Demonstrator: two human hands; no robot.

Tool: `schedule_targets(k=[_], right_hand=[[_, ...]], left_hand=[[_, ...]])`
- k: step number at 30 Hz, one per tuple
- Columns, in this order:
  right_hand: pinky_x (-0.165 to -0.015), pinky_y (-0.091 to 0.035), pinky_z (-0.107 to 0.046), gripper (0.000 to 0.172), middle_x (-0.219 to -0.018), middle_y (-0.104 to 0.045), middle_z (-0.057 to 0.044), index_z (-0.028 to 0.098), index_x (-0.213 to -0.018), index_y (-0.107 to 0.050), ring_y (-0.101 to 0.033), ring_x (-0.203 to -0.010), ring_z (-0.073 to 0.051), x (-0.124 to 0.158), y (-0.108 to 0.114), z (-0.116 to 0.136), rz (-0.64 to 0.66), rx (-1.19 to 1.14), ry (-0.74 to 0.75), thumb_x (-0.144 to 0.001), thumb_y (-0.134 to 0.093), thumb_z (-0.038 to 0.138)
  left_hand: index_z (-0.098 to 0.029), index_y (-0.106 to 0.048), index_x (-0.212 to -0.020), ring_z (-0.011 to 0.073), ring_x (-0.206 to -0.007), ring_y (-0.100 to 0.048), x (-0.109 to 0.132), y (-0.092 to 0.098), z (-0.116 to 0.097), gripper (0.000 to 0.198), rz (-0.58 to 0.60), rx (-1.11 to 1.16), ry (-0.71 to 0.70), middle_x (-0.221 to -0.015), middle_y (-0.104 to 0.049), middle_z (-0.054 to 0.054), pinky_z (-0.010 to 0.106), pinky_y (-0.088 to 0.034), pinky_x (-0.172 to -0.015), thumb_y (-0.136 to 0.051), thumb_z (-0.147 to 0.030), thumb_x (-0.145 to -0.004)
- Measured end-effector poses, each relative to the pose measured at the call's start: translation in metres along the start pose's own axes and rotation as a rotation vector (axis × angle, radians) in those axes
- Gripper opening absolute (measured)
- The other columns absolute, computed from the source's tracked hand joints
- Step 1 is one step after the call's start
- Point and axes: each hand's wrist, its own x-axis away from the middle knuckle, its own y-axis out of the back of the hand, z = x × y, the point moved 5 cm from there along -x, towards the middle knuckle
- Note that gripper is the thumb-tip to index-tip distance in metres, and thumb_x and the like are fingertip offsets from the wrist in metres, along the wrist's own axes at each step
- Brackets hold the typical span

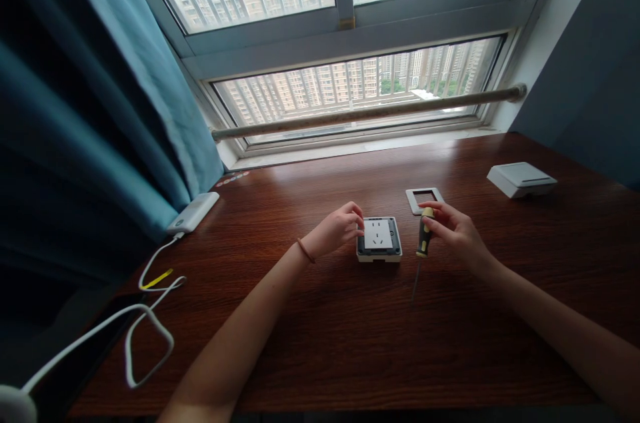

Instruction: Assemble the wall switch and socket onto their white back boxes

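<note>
A square wall socket (379, 234), with a white outlet face in a dark inner frame on a white back box, lies face up on the wooden table. At its left edge is my left hand (341, 228), fingers curled together over the rim; whatever they pinch is hidden or too small to make out. To the right of the socket, my right hand (454, 230) grips a screwdriver (425, 236) by its black and yellow handle. The thin shaft points downward, slightly left. Just behind that hand lies a white cover frame (414, 202) with a rectangular opening.
A white box-shaped unit (523, 178) rests at the far right of the table (320, 356). On the left, a white power strip (193, 213) lies by the blue curtain (145, 110), its white cable (150, 316) looping forward. A metal rail (370, 114) crosses the window behind.
</note>
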Motion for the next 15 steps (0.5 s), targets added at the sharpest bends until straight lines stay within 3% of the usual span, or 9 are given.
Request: schedule_targets(k=[4, 5, 9, 15], right_hand=[[-0.059, -0.054, -0.027, 0.036, -0.08, -0.059, -0.001, 0.02, -0.104, -0.057, -0.059, -0.07, -0.015, -0.011, 0.001, 0.018, -0.072, -0.082, 0.051, -0.073, -0.067, 0.034], [-0.06, -0.055, -0.028, 0.036, -0.081, -0.06, -0.002, 0.02, -0.104, -0.057, -0.06, -0.072, -0.016, -0.015, 0.0, 0.026, -0.09, -0.091, 0.08, -0.072, -0.068, 0.034], [-0.064, -0.057, -0.03, 0.035, -0.085, -0.062, -0.003, 0.02, -0.106, -0.058, -0.062, -0.079, -0.018, -0.034, -0.016, 0.064, -0.128, -0.06, 0.272, -0.073, -0.067, 0.029], [-0.067, -0.057, -0.03, 0.037, -0.097, -0.063, -0.004, 0.023, -0.114, -0.056, -0.06, -0.088, -0.019, -0.05, -0.052, 0.085, -0.047, 0.189, 0.517, -0.077, -0.061, 0.02]], left_hand=[[-0.017, -0.046, -0.12, 0.0269, -0.119, -0.043, 0.007, 0.0, 0.012, 0.075, 0.06, 0.138, 0.081, -0.125, -0.044, 0.013, 0.041, -0.033, -0.103, -0.08, -0.034, -0.055], [-0.017, -0.042, -0.125, 0.0284, -0.122, -0.04, 0.009, -0.004, 0.017, 0.084, 0.087, 0.189, 0.119, -0.128, -0.042, 0.014, 0.043, -0.031, -0.105, -0.081, -0.035, -0.052], [-0.015, -0.04, -0.124, 0.0272, -0.119, -0.044, 0.014, -0.024, 0.029, 0.081, 0.129, 0.409, 0.188, -0.123, -0.047, 0.013, 0.042, -0.033, -0.104, -0.079, -0.033, -0.055], [-0.017, -0.039, -0.123, 0.0257, -0.117, -0.046, 0.014, -0.042, 0.029, 0.083, 0.005, 0.518, 0.195, -0.125, -0.046, 0.013, 0.04, -0.033, -0.103, -0.081, -0.033, -0.053]])
